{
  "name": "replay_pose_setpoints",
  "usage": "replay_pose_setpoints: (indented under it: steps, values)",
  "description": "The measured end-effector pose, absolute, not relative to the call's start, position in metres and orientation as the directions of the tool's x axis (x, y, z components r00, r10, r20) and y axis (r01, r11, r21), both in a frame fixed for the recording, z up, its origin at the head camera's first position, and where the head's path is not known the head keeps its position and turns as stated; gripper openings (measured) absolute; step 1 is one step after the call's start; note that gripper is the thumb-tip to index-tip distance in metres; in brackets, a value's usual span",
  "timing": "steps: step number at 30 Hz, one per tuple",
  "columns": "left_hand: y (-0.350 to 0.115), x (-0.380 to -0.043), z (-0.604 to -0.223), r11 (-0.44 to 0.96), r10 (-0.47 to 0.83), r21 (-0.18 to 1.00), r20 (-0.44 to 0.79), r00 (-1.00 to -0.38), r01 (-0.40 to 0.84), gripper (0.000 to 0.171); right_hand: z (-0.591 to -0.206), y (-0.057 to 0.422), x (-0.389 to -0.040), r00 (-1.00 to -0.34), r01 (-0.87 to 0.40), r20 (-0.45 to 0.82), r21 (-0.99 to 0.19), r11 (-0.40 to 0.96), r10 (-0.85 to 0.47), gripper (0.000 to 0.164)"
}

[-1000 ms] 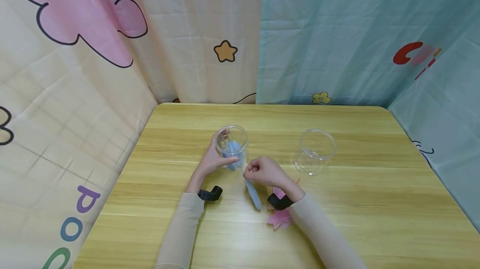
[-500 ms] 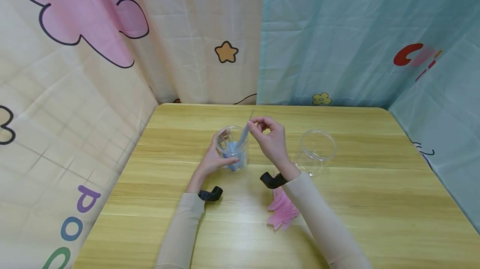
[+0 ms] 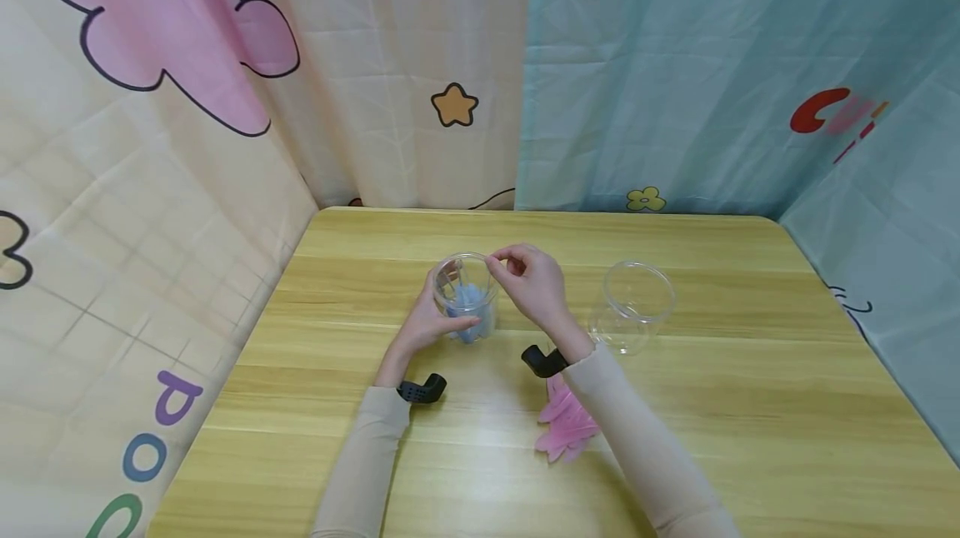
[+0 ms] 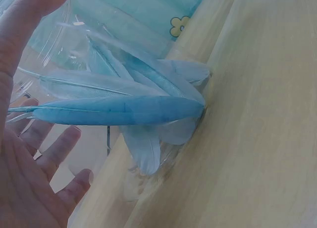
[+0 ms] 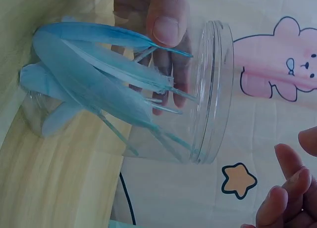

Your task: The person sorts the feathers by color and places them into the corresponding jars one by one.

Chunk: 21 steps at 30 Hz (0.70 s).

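Just left of the frame's centre in the head view, and what a neat cluster, a bunch of blue feathers (image 4: 119,111) is contained in a clear jar (image 5: 216,89). The quills are pointed up towards the mouth and the broad tips are rested at the bottom, an arrangement presumably favoured because each feather can be lowered by its stem. The jar is stood upright and clasped from its left side by the left hand (image 3: 427,321): the thumb is laid across the front, the fingers are wrapped behind, and so the grip is filled by the jar, likely because so light a vessel could be tipped by a nudge.

And at the rim's right edge, the right hand (image 3: 532,280) is poised! Nothing is held in its grip; at the lower right of the right wrist view, its fingers are seen loosely bent, apart from the jar, with a narrow gap left beside the thumb.

Further out, below centre, pink feathers (image 3: 566,425) are heaped on the desk (image 3: 337,288), partly covered by the right sleeve (image 3: 645,446) and seemingly kept separate by colour. Right of centre, a second jar (image 3: 630,315) is stood upright, within easy reach.
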<state>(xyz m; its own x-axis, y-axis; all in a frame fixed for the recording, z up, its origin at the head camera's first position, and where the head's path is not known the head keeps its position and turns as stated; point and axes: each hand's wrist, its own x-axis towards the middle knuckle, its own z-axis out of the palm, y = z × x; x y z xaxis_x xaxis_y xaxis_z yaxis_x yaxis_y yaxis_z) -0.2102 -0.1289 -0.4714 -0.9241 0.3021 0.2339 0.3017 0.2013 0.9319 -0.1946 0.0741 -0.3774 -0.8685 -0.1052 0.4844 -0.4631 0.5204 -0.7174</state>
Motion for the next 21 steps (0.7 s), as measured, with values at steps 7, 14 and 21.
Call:
replay_pose_setpoints:
  steps: [7,14,21]
  values:
    - [-0.125,-0.212,-0.471,0.188,0.297,0.931,0.249,-0.922,0.312,0.100,-0.374,0.100,-0.190,-0.845,-0.507,0.532,-0.764,0.398,-0.055,0.015]
    - [-0.126,-0.211,-0.471,0.193,0.295,0.933,0.239,-0.925,0.303,0.100,-0.353,0.140,-0.170,-0.750,-0.604,0.660,-0.716,0.351,0.056,0.011]
    - [-0.129,-0.211,-0.472,0.203,0.304,0.938,0.213,-0.928,0.282,0.100,-0.339,0.181,-0.155,-0.691,-0.615,0.707,-0.685,0.391,0.152,0.017]
